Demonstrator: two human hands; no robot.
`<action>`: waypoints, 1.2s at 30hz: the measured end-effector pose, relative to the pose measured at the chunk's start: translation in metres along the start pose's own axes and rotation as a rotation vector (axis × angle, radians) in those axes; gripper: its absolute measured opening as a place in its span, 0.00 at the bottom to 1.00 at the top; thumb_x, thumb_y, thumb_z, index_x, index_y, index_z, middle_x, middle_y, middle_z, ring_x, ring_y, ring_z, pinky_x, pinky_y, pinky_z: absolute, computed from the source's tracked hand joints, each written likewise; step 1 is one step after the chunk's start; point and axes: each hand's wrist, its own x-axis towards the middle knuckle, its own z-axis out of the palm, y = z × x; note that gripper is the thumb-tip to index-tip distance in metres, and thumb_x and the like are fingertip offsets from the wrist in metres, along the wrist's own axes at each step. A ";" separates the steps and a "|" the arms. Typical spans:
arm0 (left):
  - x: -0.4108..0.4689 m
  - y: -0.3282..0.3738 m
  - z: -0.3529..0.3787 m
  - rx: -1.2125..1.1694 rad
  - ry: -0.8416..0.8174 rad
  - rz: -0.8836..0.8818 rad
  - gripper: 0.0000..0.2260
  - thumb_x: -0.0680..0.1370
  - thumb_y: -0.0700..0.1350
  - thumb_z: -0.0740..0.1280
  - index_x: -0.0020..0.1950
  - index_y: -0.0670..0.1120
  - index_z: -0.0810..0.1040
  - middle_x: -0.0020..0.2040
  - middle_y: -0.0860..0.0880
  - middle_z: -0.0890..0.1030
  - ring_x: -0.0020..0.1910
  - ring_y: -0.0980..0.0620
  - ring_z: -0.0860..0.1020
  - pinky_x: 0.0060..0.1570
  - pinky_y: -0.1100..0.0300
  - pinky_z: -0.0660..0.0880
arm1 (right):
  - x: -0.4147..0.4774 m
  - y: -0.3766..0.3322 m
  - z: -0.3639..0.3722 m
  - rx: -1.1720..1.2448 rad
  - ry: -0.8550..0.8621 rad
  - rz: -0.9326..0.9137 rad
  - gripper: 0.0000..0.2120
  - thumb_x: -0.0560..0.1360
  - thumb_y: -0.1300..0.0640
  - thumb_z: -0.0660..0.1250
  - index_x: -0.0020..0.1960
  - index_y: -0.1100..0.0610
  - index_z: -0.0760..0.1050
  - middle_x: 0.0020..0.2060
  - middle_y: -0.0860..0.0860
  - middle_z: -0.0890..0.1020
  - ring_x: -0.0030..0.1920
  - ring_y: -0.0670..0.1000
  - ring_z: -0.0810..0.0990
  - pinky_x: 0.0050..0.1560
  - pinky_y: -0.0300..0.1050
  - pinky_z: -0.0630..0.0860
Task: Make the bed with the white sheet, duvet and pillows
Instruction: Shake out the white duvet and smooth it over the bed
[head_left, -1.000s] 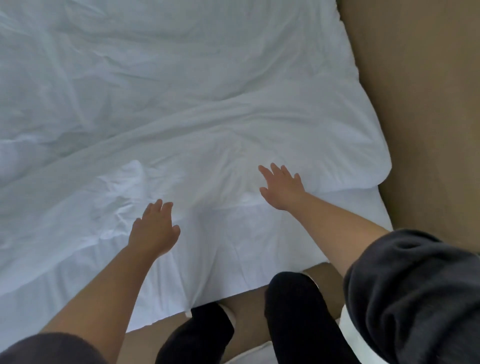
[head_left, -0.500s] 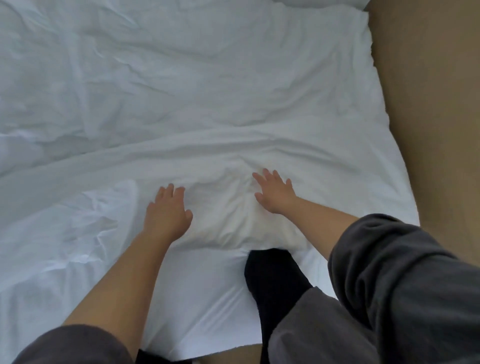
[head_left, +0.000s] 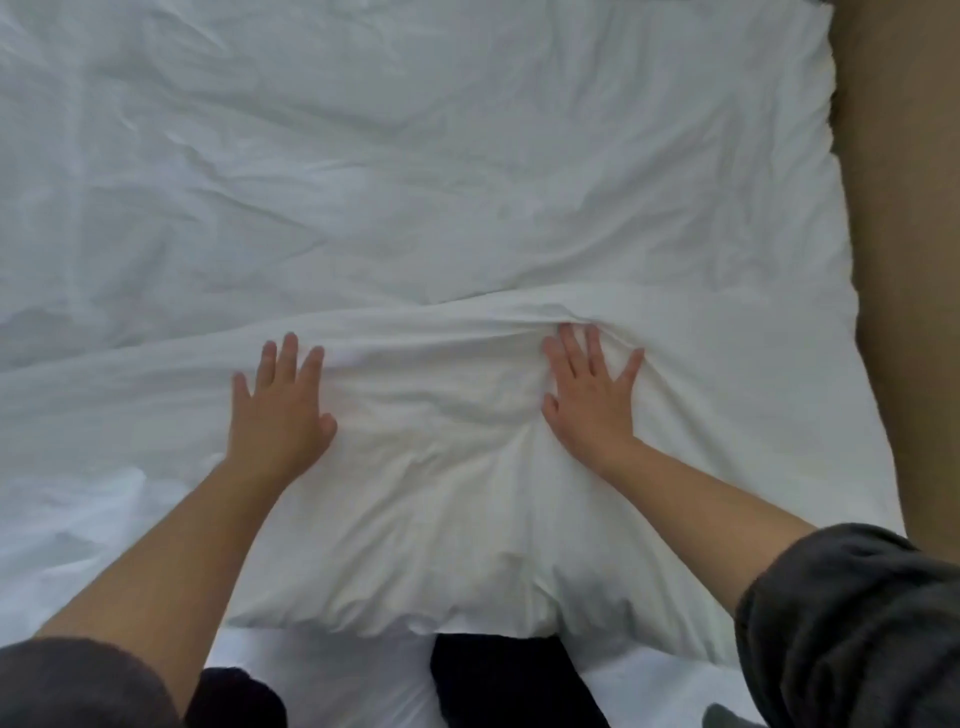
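Duvet (head_left: 467, 208) rumpled, left hand (head_left: 278, 410) flat on it, right hand (head_left: 592, 400) flat, fingers splayed

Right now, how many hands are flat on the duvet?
2. The left hand lies left of centre on the duvet, fingers straight. The right hand lies right of centre, fingers spread, tips against a fold. Neither hand is hidden.
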 end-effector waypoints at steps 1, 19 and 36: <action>0.012 -0.005 -0.004 -0.005 0.012 -0.029 0.35 0.78 0.52 0.64 0.79 0.48 0.49 0.80 0.45 0.46 0.78 0.45 0.45 0.73 0.40 0.51 | 0.011 0.006 -0.003 0.016 0.042 0.020 0.33 0.79 0.48 0.58 0.80 0.50 0.51 0.80 0.51 0.48 0.79 0.57 0.44 0.67 0.78 0.42; 0.167 0.011 -0.132 -0.199 0.600 0.265 0.12 0.77 0.43 0.68 0.51 0.35 0.71 0.43 0.31 0.77 0.42 0.30 0.78 0.44 0.40 0.71 | 0.094 0.090 -0.101 0.078 0.538 0.310 0.12 0.68 0.54 0.60 0.49 0.58 0.72 0.44 0.55 0.77 0.47 0.59 0.74 0.52 0.53 0.60; 0.204 0.112 -0.022 -0.109 0.258 0.337 0.34 0.74 0.56 0.51 0.78 0.43 0.56 0.78 0.42 0.58 0.76 0.43 0.58 0.69 0.34 0.53 | 0.109 0.154 -0.003 0.164 -0.095 0.489 0.32 0.79 0.32 0.41 0.78 0.41 0.38 0.79 0.49 0.38 0.78 0.56 0.35 0.68 0.75 0.35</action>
